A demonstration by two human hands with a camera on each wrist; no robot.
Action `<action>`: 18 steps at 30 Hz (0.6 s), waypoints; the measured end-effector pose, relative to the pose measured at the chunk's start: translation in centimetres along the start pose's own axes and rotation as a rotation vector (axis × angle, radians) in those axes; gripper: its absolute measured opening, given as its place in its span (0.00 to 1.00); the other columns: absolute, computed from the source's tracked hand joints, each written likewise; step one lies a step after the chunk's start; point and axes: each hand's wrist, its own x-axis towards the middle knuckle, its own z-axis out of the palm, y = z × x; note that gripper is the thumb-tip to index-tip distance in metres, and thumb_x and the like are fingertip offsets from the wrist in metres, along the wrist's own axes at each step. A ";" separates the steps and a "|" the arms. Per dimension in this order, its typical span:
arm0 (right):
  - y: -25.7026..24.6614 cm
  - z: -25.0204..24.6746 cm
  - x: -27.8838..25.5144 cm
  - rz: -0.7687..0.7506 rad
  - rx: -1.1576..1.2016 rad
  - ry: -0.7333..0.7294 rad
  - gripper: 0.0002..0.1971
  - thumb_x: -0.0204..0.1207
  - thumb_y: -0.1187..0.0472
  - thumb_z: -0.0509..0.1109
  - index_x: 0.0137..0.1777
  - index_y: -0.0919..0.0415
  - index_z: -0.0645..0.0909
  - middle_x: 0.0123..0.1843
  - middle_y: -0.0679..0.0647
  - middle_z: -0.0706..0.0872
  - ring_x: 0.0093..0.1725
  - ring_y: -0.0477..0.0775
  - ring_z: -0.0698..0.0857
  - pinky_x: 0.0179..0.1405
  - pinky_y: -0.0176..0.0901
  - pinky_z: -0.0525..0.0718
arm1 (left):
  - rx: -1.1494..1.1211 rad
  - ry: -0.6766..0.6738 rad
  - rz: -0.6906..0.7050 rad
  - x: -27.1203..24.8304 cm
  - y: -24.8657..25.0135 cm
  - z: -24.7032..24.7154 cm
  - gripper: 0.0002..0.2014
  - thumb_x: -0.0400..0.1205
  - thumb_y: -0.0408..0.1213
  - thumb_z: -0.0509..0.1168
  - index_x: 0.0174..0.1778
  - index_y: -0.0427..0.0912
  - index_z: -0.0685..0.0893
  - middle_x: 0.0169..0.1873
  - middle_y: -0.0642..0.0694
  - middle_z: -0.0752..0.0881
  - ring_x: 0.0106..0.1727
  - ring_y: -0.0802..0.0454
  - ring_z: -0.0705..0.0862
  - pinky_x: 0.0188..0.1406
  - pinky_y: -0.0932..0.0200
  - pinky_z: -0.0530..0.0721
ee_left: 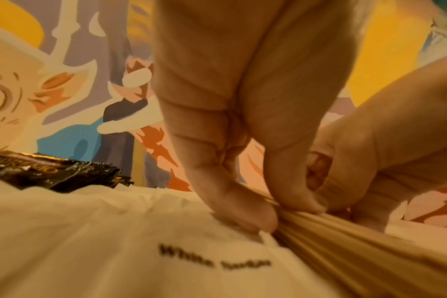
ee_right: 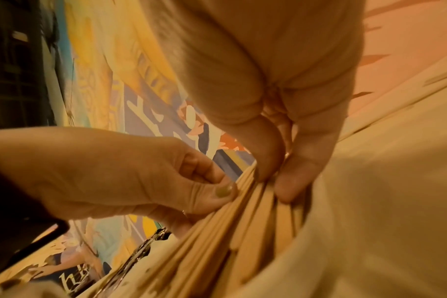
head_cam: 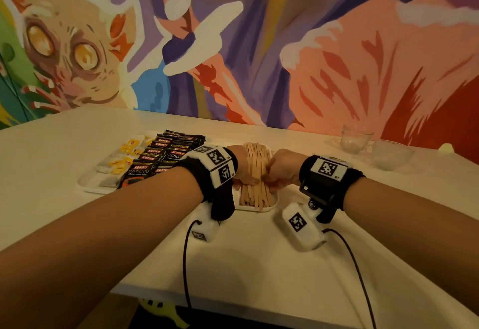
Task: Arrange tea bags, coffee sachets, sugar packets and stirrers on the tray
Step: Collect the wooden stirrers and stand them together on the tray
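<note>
Tea bags point(head_cam: 116, 165), coffee sachets point(head_cam: 160, 157), sugar packets point(ee_left: 115, 252) already on tray point(head_cam: 88, 186). Left hand point(head_cam: 242, 165) and right hand point(head_cam: 281, 170) pinch stirrers point(head_cam: 255, 196), squaring the bundle; likely the final step.

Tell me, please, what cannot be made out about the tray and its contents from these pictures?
- Sugar packets: hidden in the head view by the left hand and its wristband; their count is unreadable.
- Stirrers: their middle is covered by both hands; the right hand pinches them.
- Tea bags: labels too small in the head view.
- Coffee sachets: cut off by the left edge in the left wrist view.
</note>
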 end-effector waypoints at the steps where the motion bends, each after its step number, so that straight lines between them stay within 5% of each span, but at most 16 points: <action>1: 0.0 0.0 0.0 -0.003 0.004 0.001 0.11 0.78 0.74 0.64 0.59 0.72 0.80 0.45 0.61 0.83 0.44 0.57 0.86 0.50 0.43 0.86 | 0.007 0.015 0.007 0.1 0.1 0.0 0.10 0.83 0.36 0.63 0.37 0.41 0.73 0.40 0.40 0.83 0.42 0.46 0.82 0.51 0.55 0.85; 4: 0.2 -0.3 0.0 -0.018 0.018 0.003 0.15 0.78 0.75 0.63 0.64 0.75 0.77 0.58 0.68 0.84 0.61 0.65 0.85 0.43 0.40 0.86 | 0.018 0.070 0.017 0.5 0.1 0.0 0.14 0.85 0.37 0.61 0.33 0.42 0.70 0.31 0.46 0.79 0.33 0.51 0.81 0.30 0.66 0.81; 7: 0.4 -0.6 -0.1 -0.022 0.029 -0.028 0.19 0.76 0.77 0.64 0.68 0.77 0.73 0.68 0.71 0.79 0.67 0.66 0.80 0.59 0.41 0.81 | -0.022 0.033 0.008 0.6 -0.1 0.0 0.12 0.83 0.40 0.65 0.34 0.43 0.73 0.33 0.48 0.82 0.38 0.50 0.86 0.36 0.66 0.84; 9: 0.3 -0.5 -0.3 -0.031 0.011 -0.082 0.20 0.77 0.76 0.63 0.69 0.73 0.73 0.66 0.66 0.80 0.61 0.61 0.84 0.61 0.38 0.79 | 0.048 0.012 -0.009 0.7 -0.2 0.2 0.14 0.79 0.45 0.70 0.32 0.44 0.74 0.30 0.50 0.81 0.31 0.55 0.83 0.30 0.71 0.81; 11: 0.0 -0.3 -0.3 -0.048 0.017 -0.075 0.18 0.77 0.75 0.65 0.67 0.70 0.75 0.60 0.65 0.81 0.51 0.59 0.85 0.44 0.37 0.85 | 0.099 0.016 -0.016 0.9 -0.3 0.2 0.15 0.76 0.47 0.73 0.31 0.44 0.76 0.27 0.50 0.81 0.24 0.59 0.80 0.27 0.71 0.80; 13: -0.1 -0.2 -0.1 -0.066 0.007 -0.051 0.18 0.77 0.76 0.65 0.67 0.69 0.75 0.62 0.67 0.81 0.48 0.59 0.84 0.28 0.35 0.86 | 0.076 0.021 -0.017 1.1 -0.5 0.2 0.14 0.76 0.45 0.73 0.32 0.44 0.77 0.30 0.49 0.82 0.32 0.54 0.83 0.42 0.64 0.85; 15: 0.1 -0.4 0.3 -0.074 0.012 -0.046 0.18 0.77 0.78 0.64 0.66 0.69 0.76 0.62 0.67 0.81 0.46 0.58 0.83 0.25 0.35 0.86 | 0.071 0.064 -0.022 1.0 -0.7 0.1 0.14 0.76 0.45 0.72 0.32 0.44 0.76 0.31 0.49 0.81 0.38 0.51 0.83 0.48 0.61 0.84; 18: 0.4 -1.1 1.0 -0.072 0.037 -0.023 0.16 0.76 0.78 0.64 0.62 0.69 0.80 0.56 0.64 0.85 0.47 0.60 0.86 0.34 0.41 0.89 | -0.011 0.046 -0.011 1.0 -0.7 -0.1 0.13 0.76 0.44 0.73 0.31 0.44 0.77 0.26 0.50 0.83 0.26 0.57 0.83 0.27 0.69 0.83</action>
